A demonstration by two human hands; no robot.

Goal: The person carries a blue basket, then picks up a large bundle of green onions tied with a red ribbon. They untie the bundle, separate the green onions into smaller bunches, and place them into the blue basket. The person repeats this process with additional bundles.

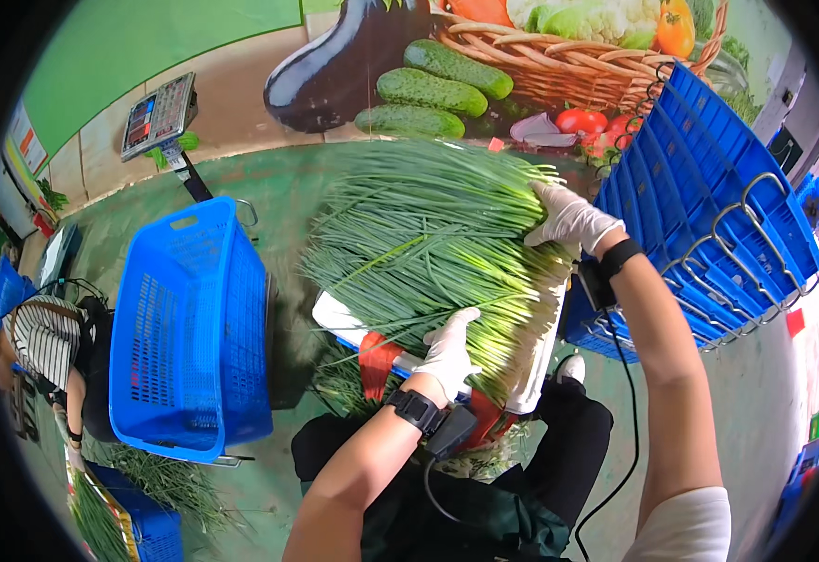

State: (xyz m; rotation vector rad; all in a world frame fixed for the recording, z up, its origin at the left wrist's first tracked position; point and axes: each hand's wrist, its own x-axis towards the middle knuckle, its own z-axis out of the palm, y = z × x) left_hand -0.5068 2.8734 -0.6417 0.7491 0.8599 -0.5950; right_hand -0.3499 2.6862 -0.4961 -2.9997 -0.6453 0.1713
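A large heap of long green stalks, like chives or scallions (430, 232), lies before me on a white board or tray (532, 372). Their pale ends point right. My right hand (564, 214), in a white glove, rests with spread fingers against the pale ends at the upper right of the heap; the fingertips partly sink among the stalks. At the near edge, my gloved left hand (449, 351) touches the stalks with its thumb and fingers apart. Neither hand plainly closes around a bunch. Red cloth or tape (378, 365) hangs at the near left edge of the tray.
An upright blue plastic crate (184, 337) stands left, with a scale (160, 116) beyond it. Stacked blue crates with metal handles (705, 211) lean at right. A co-worker (47, 337) bends over greens (100, 520) at far left. A cable (634, 421) hangs by my right arm.
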